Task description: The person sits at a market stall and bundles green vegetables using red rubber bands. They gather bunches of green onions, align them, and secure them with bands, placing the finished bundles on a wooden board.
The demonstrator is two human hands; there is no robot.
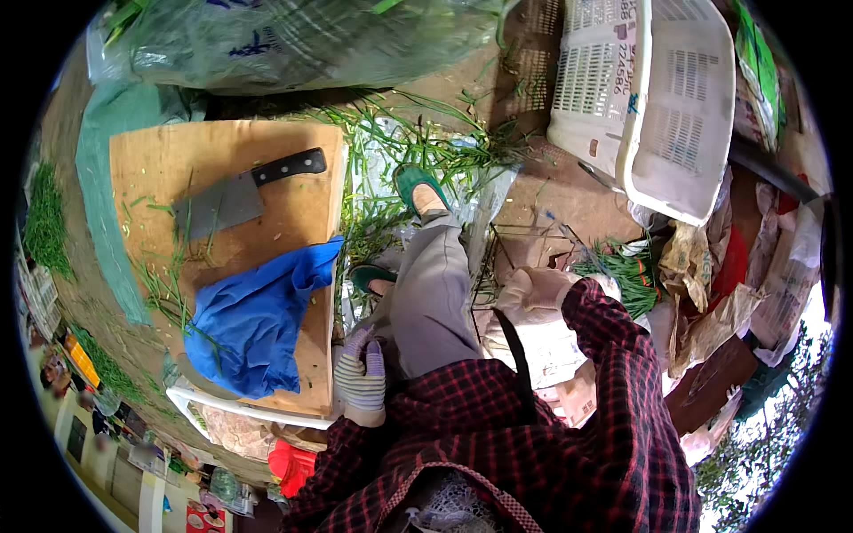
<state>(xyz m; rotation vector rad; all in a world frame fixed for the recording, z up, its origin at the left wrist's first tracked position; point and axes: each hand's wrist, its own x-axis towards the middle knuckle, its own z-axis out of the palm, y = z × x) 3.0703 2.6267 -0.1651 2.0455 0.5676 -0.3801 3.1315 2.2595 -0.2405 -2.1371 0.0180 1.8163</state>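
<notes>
One board (298,218) bears one knife (238,197), one cloth (253,329). Left hand (361,382), right hand (539,290): finger state cannot be determined.

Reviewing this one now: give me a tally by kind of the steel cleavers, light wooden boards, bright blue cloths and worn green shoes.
Black-handled steel cleaver: 1
Light wooden board: 1
Bright blue cloth: 1
Green shoes: 2
Total: 5

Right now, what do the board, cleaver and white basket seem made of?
Board: probably matte wood, judging by its tan face and pale edge. Cleaver: blade likely dull grey steel; black handle, riveted, could be plastic or wood. White basket: apparently smooth moulded plastic, given its thick rim and slotted walls.
</notes>
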